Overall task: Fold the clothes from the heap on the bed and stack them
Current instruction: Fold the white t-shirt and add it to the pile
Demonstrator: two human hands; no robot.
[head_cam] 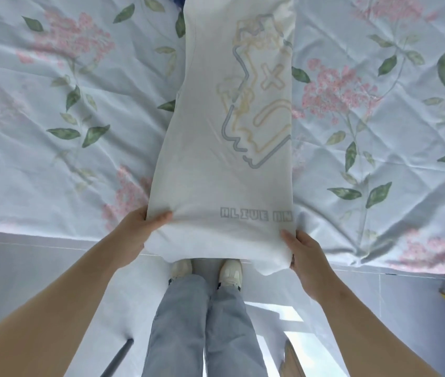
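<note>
On the bed, seen from the head camera, one white shirt (pixel 215 159) lay in a long thin strip that ran away from the person, over the flowery sheet (pixel 66 159). Its near end hung just past the edge of the bed, above the floor (pixel 39 268). The left hand (pixel 137 232) pinched the near left corner, with the thumb on top and the fingers hidden under the cloth. The right hand (pixel 308 259) held the near right corner the same way, thumb on top and fingers curled round the edge. The picture on the shirt and its grey letters were cut off at the right side, so I think the sides had already been folded in. That part of the job looked done. What was left, I think, was to fold the strip up short and put it on a stack. No heap of clothes and no stack showed anywhere, so I could not tell how many clothes were done or how many waited. Now the count: one shirt, one sheet, two hands, both holding the shirt. Below the shirt there were two pale shoes (pixel 230 272) and two legs in blue jeans (pixel 205 322). The far end of the shirt ran off the top of the view.
</note>
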